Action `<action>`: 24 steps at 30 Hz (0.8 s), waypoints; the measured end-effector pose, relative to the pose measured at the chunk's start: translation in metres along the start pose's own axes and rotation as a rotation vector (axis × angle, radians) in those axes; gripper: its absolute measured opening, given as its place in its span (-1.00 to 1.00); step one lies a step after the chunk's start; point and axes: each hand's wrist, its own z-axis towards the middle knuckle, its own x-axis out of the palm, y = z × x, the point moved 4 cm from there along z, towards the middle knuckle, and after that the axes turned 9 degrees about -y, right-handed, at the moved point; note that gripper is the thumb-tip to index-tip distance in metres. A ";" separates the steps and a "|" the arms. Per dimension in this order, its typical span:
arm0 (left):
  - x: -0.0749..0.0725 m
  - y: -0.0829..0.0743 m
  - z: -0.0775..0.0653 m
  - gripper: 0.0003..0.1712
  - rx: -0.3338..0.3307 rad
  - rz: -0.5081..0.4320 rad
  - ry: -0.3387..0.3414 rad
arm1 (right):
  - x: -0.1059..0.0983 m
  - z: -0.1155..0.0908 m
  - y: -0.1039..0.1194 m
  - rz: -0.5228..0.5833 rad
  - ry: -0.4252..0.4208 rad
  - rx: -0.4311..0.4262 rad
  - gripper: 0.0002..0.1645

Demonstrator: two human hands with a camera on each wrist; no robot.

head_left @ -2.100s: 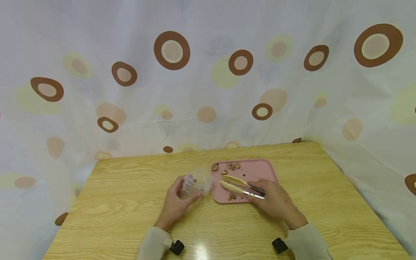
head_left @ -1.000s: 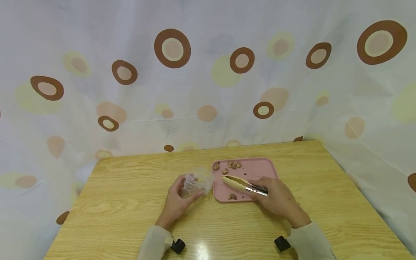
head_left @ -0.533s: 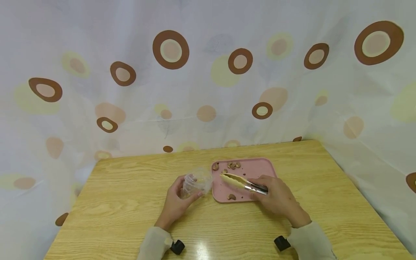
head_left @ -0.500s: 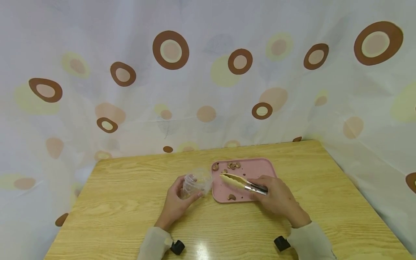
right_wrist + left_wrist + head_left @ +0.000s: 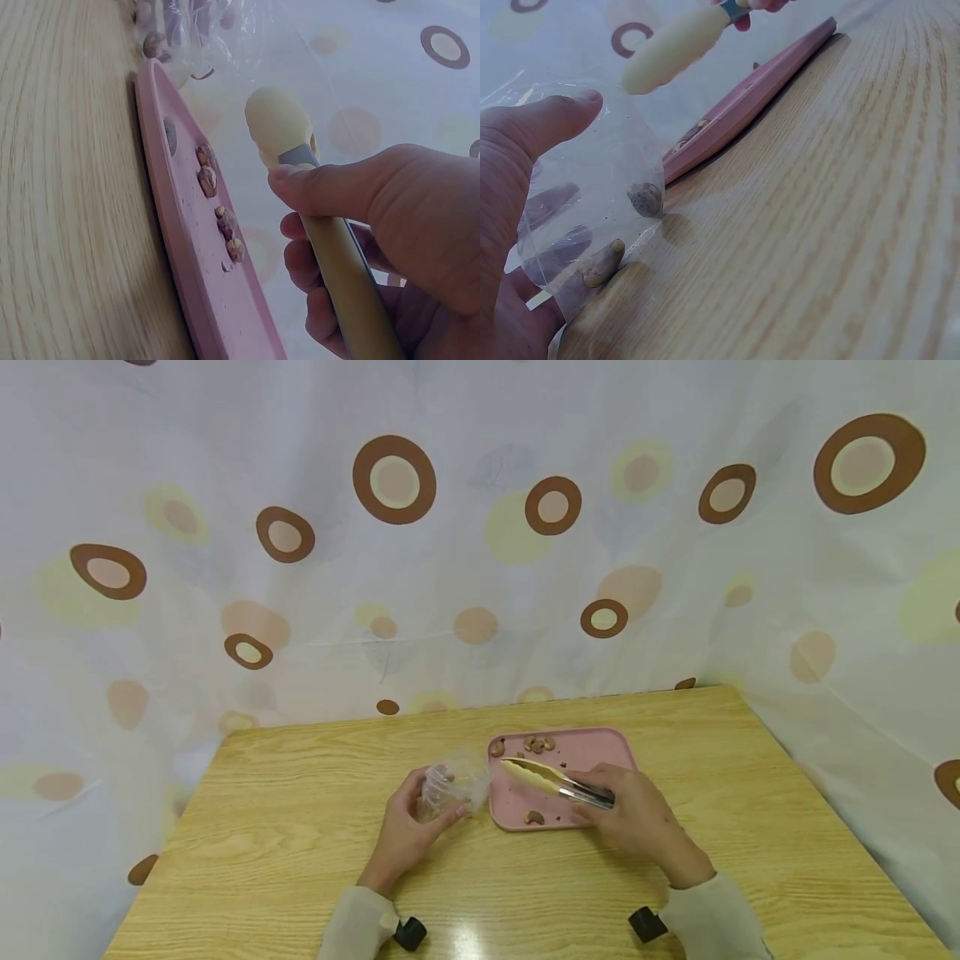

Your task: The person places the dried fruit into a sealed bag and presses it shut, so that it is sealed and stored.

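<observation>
My left hand (image 5: 405, 831) holds a clear plastic bag (image 5: 459, 781) by its sides, just left of the pink tray (image 5: 592, 756). Brown-skinned cashews (image 5: 645, 199) lie in the bag, seen in the left wrist view. In my right hand (image 5: 637, 810) are metal tongs (image 5: 349, 285) with cream-coloured tips, gripped between thumb and fingers. The tips are close together above the tray's left part, pointing at the bag; no nut shows between them. Several cashews (image 5: 538, 744) sit along the tray's far side, and one cashew (image 5: 534, 817) is near its front edge.
Small dark crumbs (image 5: 563, 765) dot the tray. Under everything is a wood-grain table (image 5: 300, 827), and a white curtain (image 5: 480, 568) with brown and yellow ring prints hangs along its back and sides. Each wrist carries a small black camera (image 5: 410, 933).
The tongs' tips have come together from a wider spread, and then my right hand has shifted slightly left toward the bag. My left hand and the bag hold their place.
</observation>
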 end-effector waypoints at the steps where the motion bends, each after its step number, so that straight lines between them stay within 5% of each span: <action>1: 0.000 0.000 0.000 -0.32 -0.002 0.001 -0.001 | 0.000 0.000 0.002 0.000 -0.001 -0.004 -0.45; 24: 0.001 -0.001 -0.001 -0.32 -0.001 -0.028 0.003 | 0.008 -0.002 0.028 0.030 -0.041 -0.107 -0.44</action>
